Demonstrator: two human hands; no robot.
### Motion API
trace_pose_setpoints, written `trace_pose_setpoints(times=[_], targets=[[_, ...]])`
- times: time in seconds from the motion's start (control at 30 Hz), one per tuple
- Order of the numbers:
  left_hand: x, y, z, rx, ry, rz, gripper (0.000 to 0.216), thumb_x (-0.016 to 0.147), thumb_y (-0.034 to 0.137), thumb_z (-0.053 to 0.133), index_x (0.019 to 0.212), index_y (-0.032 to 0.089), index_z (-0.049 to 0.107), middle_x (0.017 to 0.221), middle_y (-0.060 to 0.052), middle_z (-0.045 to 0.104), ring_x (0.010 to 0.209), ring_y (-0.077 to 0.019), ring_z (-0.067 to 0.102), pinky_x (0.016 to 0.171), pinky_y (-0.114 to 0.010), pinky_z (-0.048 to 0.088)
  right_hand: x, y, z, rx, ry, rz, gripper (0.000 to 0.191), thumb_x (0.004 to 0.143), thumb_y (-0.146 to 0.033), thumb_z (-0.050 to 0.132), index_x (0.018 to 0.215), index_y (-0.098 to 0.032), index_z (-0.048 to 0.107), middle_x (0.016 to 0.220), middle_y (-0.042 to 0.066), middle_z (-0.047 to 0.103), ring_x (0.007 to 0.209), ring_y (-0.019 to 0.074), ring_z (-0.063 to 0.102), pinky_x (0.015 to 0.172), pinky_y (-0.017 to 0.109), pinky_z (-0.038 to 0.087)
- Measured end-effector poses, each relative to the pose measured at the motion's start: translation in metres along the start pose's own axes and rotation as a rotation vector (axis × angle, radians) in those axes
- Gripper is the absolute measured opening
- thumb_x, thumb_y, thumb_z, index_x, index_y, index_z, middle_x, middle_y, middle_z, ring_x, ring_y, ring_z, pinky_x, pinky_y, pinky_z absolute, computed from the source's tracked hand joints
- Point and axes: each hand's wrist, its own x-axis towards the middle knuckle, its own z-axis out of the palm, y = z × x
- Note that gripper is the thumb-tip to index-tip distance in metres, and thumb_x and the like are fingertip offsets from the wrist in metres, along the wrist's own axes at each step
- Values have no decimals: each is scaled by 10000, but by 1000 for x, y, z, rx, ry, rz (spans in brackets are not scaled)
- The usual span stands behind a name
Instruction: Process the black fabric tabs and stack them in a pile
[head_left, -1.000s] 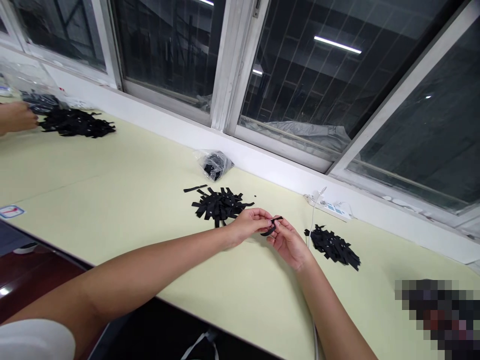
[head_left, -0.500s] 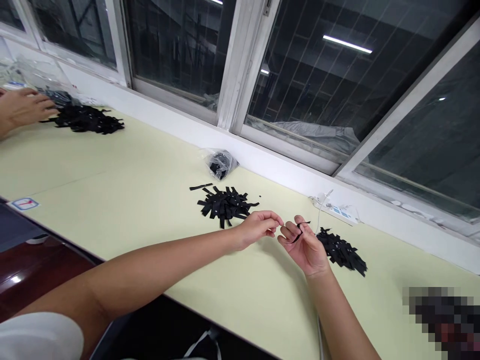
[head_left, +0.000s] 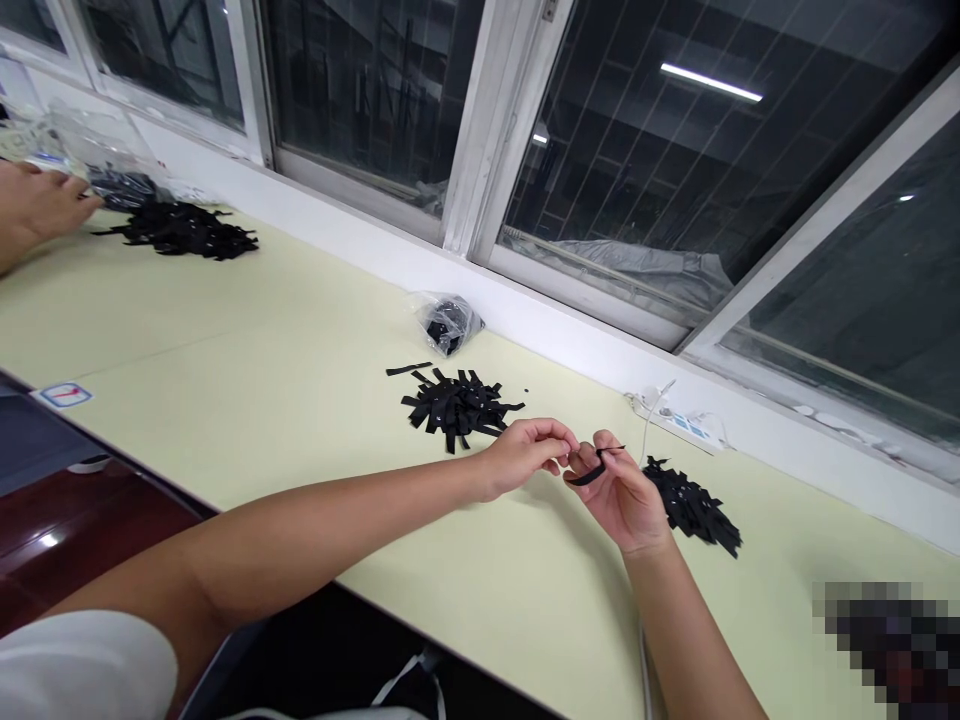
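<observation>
Over the pale table, my right hand (head_left: pixel 632 508) is closed on a short black fabric strip (head_left: pixel 589 475), pinched between thumb and fingers with one end hanging loose across them. My left hand (head_left: pixel 525 460) meets it from the left, thumb and forefinger pressed together at the right fingertips. Whatever lies in that left pinch is too small to make out. Behind my left wrist is a heap of black strips (head_left: pixel 457 405), spread in all directions. A second pile of black strips (head_left: pixel 694 508), lying more in line, sits just right of my right hand.
A clear plastic bag (head_left: pixel 450 325) with black pieces stands by the windowsill. A white power strip (head_left: pixel 686 425) and cable lie at the back right. On the far left, another person's hand (head_left: pixel 37 210) is beside a further black pile (head_left: pixel 187 230). A sticker (head_left: pixel 66 394) marks the table's front edge.
The strip in my right hand has turned and shows more of its flat side. My left fingertips have come closer to it. The other person's hand has shifted slightly left.
</observation>
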Motion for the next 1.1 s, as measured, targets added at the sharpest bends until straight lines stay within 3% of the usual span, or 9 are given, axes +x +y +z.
trace_pose_setpoints(times=[0.23, 0.6, 0.8, 1.1], targets=[[3, -2, -4, 59, 68, 36, 130, 792, 263, 667, 846, 146, 684, 797, -22, 623, 731, -114, 568, 746, -286, 485, 3, 1, -4, -129, 55, -68, 263, 767, -361, 787, 915, -289, 581, 822, -8, 596, 662, 136, 485, 614, 296, 365], [0, -5, -1, 207, 60, 189, 144, 855, 256, 618, 901, 140, 691, 905, -51, 653, 860, -154, 619, 678, -255, 527, 12, 8, -10, -286, 185, -255, 312, 784, -441, 782, 925, -262, 569, 651, -52, 507, 582, 109, 446, 594, 267, 367], [1, -1, 0, 152, 82, 203, 157, 868, 247, 631, 938, 126, 702, 1017, -88, 691, 932, -183, 660, 785, -315, 557, 14, 12, -14, -342, 149, -254, 277, 826, -436, 743, 943, -262, 562, 671, -47, 516, 590, 113, 454, 602, 268, 378], [3, -5, -2, 150, 109, 201, 128, 867, 178, 614, 921, 119, 715, 935, -74, 711, 931, -171, 665, 905, -350, 534, 16, 16, -17, -503, 170, -293, 269, 857, -467, 695, 959, -248, 576, 713, -33, 537, 600, 120, 488, 609, 282, 396]])
